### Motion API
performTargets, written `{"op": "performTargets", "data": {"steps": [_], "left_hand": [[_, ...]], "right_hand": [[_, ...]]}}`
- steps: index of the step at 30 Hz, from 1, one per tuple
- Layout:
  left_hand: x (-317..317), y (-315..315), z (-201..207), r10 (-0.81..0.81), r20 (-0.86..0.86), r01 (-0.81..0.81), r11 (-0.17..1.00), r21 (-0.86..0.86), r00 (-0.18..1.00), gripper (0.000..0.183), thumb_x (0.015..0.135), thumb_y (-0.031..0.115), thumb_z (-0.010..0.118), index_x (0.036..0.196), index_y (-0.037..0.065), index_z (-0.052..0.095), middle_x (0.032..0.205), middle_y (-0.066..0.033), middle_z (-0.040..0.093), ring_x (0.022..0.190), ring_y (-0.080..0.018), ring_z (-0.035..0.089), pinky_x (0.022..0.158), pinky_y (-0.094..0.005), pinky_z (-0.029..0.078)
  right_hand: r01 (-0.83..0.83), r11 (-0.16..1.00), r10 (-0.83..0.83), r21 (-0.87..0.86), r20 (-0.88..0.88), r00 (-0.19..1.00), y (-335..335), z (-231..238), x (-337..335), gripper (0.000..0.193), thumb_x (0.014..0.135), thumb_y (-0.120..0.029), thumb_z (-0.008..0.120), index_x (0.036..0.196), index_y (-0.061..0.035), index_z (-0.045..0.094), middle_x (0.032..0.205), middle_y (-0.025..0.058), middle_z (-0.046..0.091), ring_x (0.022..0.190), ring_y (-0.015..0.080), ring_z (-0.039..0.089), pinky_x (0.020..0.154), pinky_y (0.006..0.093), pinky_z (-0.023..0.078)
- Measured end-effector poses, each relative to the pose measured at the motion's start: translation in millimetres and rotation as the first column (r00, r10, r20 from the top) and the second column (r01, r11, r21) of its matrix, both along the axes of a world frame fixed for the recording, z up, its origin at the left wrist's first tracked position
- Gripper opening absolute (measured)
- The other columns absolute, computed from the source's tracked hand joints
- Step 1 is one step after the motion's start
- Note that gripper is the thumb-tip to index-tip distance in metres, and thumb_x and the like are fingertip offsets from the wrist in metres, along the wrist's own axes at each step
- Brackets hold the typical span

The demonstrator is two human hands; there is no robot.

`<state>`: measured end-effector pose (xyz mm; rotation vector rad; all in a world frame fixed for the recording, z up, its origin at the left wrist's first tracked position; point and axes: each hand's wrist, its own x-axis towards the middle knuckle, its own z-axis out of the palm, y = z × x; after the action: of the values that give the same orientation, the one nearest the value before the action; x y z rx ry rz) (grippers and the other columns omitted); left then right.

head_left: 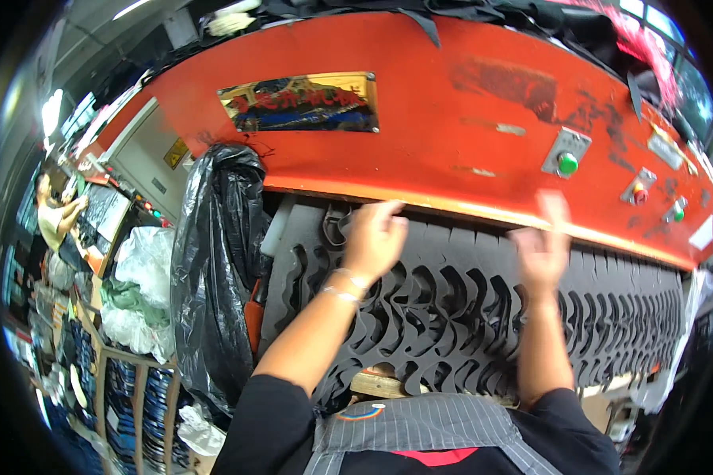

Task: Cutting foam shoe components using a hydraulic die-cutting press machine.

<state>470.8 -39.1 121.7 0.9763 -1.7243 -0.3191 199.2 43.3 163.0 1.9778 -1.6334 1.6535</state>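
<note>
A dark grey foam sheet (436,247) lies under the red machine's front beam, with rows of curved cut-outs through it. My left hand (376,241) is over the sheet's far left part, its fingers partly bent and apart, with nothing visible in them. Just left of it stands a curved metal strip shape, probably a cutting die (335,226). My right hand (543,253) is raised at the beam's lower edge, below a green push button (568,164). Its fingers are stretched and smeared by motion, thumb held apart; a gap separates them from the button.
The red machine (420,95) spans the far side, with a red button (639,194) farther right. A black plastic bag (218,269) hangs at the left. Beyond it are clear bags (146,265), shelves of blue-edged pieces (139,412) and another person (53,218) working.
</note>
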Motion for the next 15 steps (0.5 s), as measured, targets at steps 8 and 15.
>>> {"op": "performTargets", "data": {"steps": [8, 15], "left_hand": [[-203, 29, 117, -0.601, 0.243, 0.629, 0.776, -0.051, 0.761, 0.031, 0.088, 0.029, 0.050, 0.074, 0.007, 0.067, 0.079, -0.0149, 0.068, 0.076, -0.0374, 0.065, 0.074, -0.0488, 0.052], [-183, 49, 125, -0.493, 0.280, 0.440, 0.867, 0.232, 0.824, 0.035, 0.088, 0.031, 0.049, 0.072, 0.005, 0.067, 0.076, -0.0198, 0.067, 0.076, -0.0398, 0.065, 0.071, -0.0501, 0.052]], "right_hand": [[0.920, 0.097, -0.983, -0.379, -0.180, 0.029, 57, 94, -501, 0.027, 0.095, -0.021, 0.046, 0.110, -0.0037, 0.062, 0.092, 0.0196, 0.063, 0.081, 0.0394, 0.060, 0.075, 0.0476, 0.049], [0.723, 0.684, -0.694, -0.100, 0.215, 0.687, 106, 79, -471, 0.056, 0.098, -0.033, 0.045, 0.147, -0.0087, 0.031, 0.135, 0.0262, 0.042, 0.126, 0.0370, 0.041, 0.105, 0.0517, 0.032]]}}
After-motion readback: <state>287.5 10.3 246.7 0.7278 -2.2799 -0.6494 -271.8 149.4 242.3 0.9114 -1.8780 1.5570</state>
